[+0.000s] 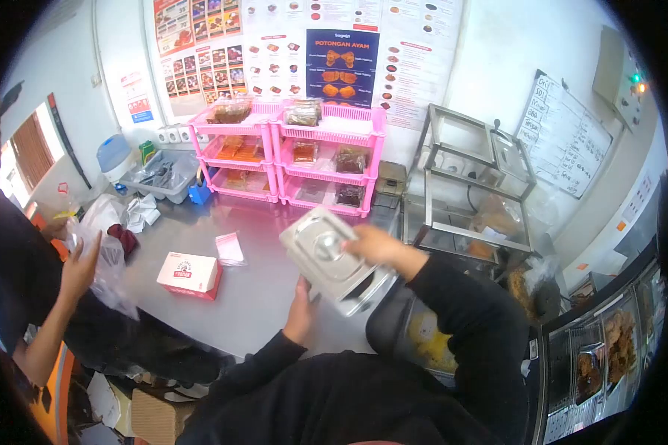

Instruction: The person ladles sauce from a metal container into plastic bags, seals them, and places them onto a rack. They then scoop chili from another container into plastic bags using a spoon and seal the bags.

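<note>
A rectangular stainless steel lid is tilted over a steel food pan in front of me, above the table. My right hand, slightly blurred, is closed at the lid's middle, its fingers at the handle. My left hand supports the pan from its near left side; the thumb points up and the other fingers are partly hidden. Below my right forearm, a container with yellow food sits by the table edge. Left of the pan lies a white and red food box.
Pink tiered racks with packets stand at the back of the steel table. A metal-framed glass case is at right. On the left, a co-worker's hand holds a plastic bag. Small plastic sachets lie near the box.
</note>
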Motion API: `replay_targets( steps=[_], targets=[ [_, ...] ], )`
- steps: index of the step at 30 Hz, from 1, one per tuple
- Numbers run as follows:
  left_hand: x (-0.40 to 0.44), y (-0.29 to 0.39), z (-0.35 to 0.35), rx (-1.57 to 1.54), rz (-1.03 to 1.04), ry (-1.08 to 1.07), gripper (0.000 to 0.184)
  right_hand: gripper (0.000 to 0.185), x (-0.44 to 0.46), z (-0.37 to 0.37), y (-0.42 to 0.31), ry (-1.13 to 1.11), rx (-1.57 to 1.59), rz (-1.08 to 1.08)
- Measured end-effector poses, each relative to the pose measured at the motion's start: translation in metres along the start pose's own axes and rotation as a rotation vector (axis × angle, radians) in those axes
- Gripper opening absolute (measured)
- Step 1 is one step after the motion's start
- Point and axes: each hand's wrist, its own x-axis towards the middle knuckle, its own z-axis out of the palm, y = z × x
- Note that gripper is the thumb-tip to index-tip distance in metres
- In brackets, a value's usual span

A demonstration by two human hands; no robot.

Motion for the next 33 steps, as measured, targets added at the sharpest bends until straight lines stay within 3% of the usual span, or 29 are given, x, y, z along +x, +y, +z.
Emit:
replay_targets(
  steps=[2,7,9,13,14,17,18,21,25,27,28,30,33],
  targets=[
    [0.007,-0.014,-0.011,-0.188,-0.040,-0.047,0.065,0.036,0.011,0.033,0.003,-0.005,0.132,0.056],
    [0.011,-0.014,-0.049,-0.146,-0.149,-0.009,0.058,0.030,0.026,0.090,0.014,0.008,0.479,0.301],
    [0.015,-0.025,-0.068,-0.095,-0.219,-0.002,0.057,0.030,0.033,0.112,0.037,0.026,0.461,0.325],
    [0.019,-0.023,-0.085,0.112,-0.148,-0.054,0.060,0.032,0.029,0.122,0.045,0.027,0.419,0.334],
    [0.015,-0.008,-0.084,0.118,-0.307,-0.032,0.048,0.031,0.029,0.123,0.048,0.044,0.349,0.305],
    [0.024,-0.025,-0.113,0.327,-0.180,-0.165,0.057,0.030,0.033,0.114,0.060,0.100,0.134,0.237],
    [0.029,-0.040,-0.127,0.331,-0.159,-0.114,0.050,0.029,0.035,0.108,0.063,0.112,0.059,0.231],
    [0.056,-0.017,-0.152,0.765,-0.102,-0.143,0.039,0.030,0.034,0.086,0.051,0.168,0.070,0.279],
    [0.115,0.032,-0.179,1.552,0.371,-0.028,0.023,0.032,0.037,0.049,0.055,0.271,0.199,0.317],
    [0.131,0.040,-0.192,2.081,0.125,0.009,0.023,0.031,0.043,0.036,0.070,0.407,0.421,0.296],
    [0.135,0.042,-0.197,2.142,0.005,-0.021,0.023,0.031,0.045,0.032,0.078,0.475,0.532,0.285],
    [0.143,0.043,-0.203,2.250,-0.236,-0.085,0.023,0.029,0.049,0.030,0.101,0.543,0.228,0.251],
    [0.159,0.031,-0.222,2.161,-0.248,-0.186,0.021,0.026,0.035,0.045,0.071,0.552,-0.388,0.333]
  ],
)
